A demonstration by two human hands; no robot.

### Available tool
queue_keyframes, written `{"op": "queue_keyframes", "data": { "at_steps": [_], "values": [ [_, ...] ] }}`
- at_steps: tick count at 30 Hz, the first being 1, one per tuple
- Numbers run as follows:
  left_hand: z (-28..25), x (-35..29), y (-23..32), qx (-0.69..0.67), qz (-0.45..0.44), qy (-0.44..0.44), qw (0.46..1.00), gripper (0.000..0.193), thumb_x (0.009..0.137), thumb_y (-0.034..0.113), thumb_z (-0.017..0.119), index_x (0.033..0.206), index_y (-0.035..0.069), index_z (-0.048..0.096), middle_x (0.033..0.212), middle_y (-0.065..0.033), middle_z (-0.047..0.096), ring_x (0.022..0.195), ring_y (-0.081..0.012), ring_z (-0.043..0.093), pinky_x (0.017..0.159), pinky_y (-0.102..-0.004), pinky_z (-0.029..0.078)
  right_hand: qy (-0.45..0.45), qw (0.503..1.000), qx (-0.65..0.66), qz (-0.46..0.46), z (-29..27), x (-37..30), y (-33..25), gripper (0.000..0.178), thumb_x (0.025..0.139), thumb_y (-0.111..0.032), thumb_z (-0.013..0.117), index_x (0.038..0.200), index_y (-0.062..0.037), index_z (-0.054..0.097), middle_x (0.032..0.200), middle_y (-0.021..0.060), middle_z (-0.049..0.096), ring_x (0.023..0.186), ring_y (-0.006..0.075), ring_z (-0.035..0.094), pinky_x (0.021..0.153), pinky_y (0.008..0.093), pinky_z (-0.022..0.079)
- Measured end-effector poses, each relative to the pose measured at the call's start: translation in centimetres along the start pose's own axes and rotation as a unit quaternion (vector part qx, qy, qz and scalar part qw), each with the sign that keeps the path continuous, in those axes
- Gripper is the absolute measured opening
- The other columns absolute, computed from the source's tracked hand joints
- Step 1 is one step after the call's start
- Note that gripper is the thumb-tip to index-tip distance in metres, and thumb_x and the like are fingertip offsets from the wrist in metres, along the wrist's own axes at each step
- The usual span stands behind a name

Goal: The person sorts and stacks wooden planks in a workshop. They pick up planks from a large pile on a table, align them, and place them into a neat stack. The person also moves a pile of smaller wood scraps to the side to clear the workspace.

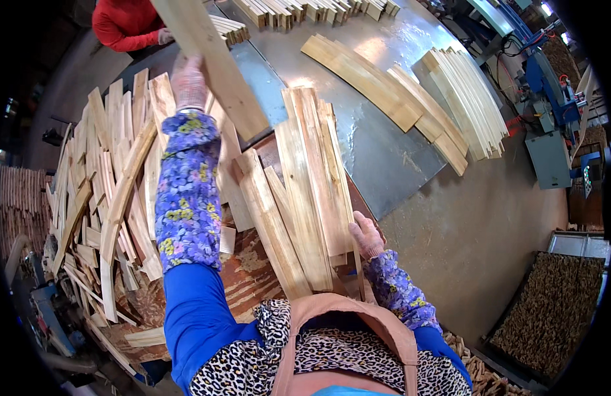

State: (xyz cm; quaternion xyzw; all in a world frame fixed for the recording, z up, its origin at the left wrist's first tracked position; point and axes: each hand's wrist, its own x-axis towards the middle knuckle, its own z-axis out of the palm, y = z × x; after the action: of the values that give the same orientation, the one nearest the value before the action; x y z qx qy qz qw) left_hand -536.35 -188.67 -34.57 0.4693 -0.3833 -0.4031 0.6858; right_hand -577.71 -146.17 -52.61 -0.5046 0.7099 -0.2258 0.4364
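Observation:
My left hand (190, 86), in a pale knit glove, is stretched far forward and closed on a wide wooden board (216, 69). The board slants up past the top edge of the view and hides part of the fingers. My right hand (366, 235), also gloved, is low at the right side of a loose pile of wooden boards (305, 171). Its fingers are curled round the edge of a thin wooden strip (357, 267) there. Floral sleeve covers reach down both forearms.
A large heap of mixed wooden strips (130, 178) lies at left. On the metal table (398, 175) are wide boards (365, 79) and a neat row of strips (467, 105). A person in red (127, 26) stands at the far left. Blue machinery (546, 72) stands at right.

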Motion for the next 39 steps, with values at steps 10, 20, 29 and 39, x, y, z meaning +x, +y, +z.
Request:
{"op": "queue_keyframes", "data": {
  "at_steps": [10,20,29,39],
  "values": [
    [-10.1,-11.4,1.9,-0.446,-0.257,-0.289,0.807,0.096,0.080,0.078,0.078,0.136,0.004,0.057,0.120,-0.0187,0.062,0.072,-0.0188,0.055,0.068,-0.0340,0.053,0.029,0.990,0.138,0.020,2.6,0.8,2.7,0.070,0.102,-0.045,0.072,0.152,0.0001,0.054,0.150,0.0218,0.055,0.140,0.0313,0.056,0.115,0.0409,0.046],
    [-17.9,-13.6,8.3,-0.134,-0.265,-0.084,0.951,0.090,0.088,0.081,0.068,0.137,0.007,0.053,0.099,-0.0111,0.058,0.063,-0.0121,0.051,0.055,-0.0236,0.049,-0.051,0.980,0.189,0.023,2.9,4.1,1.9,0.081,0.100,-0.054,0.066,0.155,0.0022,0.048,0.147,0.0221,0.063,0.139,0.0321,0.058,0.115,0.0424,0.045],
    [-12.3,-24.0,5.9,-0.485,-0.151,-0.286,0.813,0.109,0.085,0.065,0.082,0.152,-0.011,0.040,0.140,-0.0333,0.055,0.118,-0.0439,0.071,0.088,-0.0507,0.068,-0.069,0.980,0.175,0.071,1.4,3.9,0.9,0.088,0.097,-0.053,0.072,0.160,0.0014,0.044,0.151,0.0219,0.060,0.142,0.0297,0.056,0.119,0.0409,0.042],
    [-18.0,-25.3,-0.2,-0.223,-0.316,-0.098,0.917,0.055,0.103,0.036,0.063,0.136,-0.008,0.062,0.116,-0.0213,0.076,0.102,-0.0288,0.075,0.091,-0.0466,0.062,-0.053,0.977,0.190,0.085,1.2,3.5,-0.9,0.086,0.099,-0.045,0.073,0.163,0.0022,0.039,0.157,0.0187,0.056,0.143,0.0253,0.054,0.121,0.0370,0.040]
  ]
}}
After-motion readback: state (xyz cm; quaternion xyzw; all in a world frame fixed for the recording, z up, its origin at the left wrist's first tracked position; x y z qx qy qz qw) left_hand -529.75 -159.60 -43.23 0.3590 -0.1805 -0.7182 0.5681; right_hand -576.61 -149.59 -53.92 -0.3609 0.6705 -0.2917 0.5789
